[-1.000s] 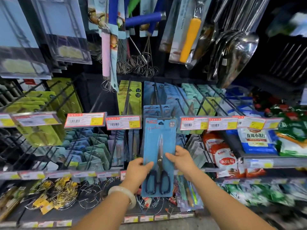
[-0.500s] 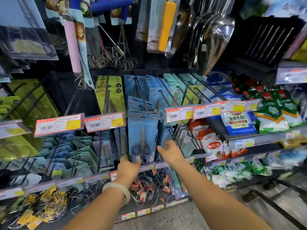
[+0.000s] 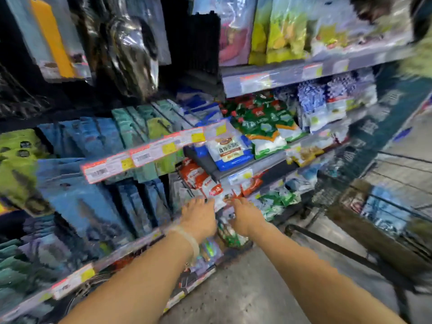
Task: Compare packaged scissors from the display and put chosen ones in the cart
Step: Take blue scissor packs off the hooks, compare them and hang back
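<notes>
The view is heavily blurred by motion. Blue scissors packages (image 3: 74,197) hang on hooks at the left of the display, with more blue and teal cards (image 3: 121,134) in the row above. My left hand (image 3: 198,219) and my right hand (image 3: 245,217) reach forward side by side, backs up, in front of the shelf's lower edge. Neither holds anything that I can see. The wire cart (image 3: 364,256) stands at the right, with a blue package (image 3: 385,211) inside it.
Price tags (image 3: 140,157) line the hook rail. Food bags, a white and blue one (image 3: 230,152) and green ones (image 3: 264,122), fill the shelves to the right. Ladles (image 3: 133,54) hang above. Grey floor (image 3: 252,288) lies below my arms.
The blue scissors package I held a second ago went back on its hook. Both hands have come off it, and my view has swung right towards the food shelves and the cart.
</notes>
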Motion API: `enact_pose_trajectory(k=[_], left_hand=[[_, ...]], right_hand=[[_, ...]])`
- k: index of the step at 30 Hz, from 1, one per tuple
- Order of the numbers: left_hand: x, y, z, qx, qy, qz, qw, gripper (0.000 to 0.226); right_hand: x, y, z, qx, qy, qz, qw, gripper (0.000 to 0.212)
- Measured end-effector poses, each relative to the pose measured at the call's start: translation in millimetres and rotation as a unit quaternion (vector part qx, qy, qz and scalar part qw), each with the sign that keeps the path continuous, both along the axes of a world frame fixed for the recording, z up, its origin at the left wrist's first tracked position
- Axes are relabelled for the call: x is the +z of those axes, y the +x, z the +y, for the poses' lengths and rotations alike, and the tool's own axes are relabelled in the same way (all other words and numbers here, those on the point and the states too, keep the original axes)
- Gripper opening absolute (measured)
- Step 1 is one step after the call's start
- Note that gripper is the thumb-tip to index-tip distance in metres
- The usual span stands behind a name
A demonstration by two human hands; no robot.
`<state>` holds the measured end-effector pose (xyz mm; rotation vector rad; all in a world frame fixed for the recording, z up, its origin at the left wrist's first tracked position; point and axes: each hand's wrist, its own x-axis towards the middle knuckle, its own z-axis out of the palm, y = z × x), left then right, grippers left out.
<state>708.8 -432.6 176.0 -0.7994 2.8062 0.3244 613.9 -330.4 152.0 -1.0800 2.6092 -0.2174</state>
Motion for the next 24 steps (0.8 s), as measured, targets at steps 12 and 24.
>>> enact_pose_trajectory(k=[12,24], left_hand=[[13,-217,212,-0.227,-0.035,0.007,0.973,0.052],[0,-363,344,-0.404,-0.049,-0.009,0.913,0.052]], right_hand=[[27,-164,241,-0.181,0.041,0.043,0.982,0.05],[-1,-269,381,-0.352,0.047,0.001,0.935,0.051]])
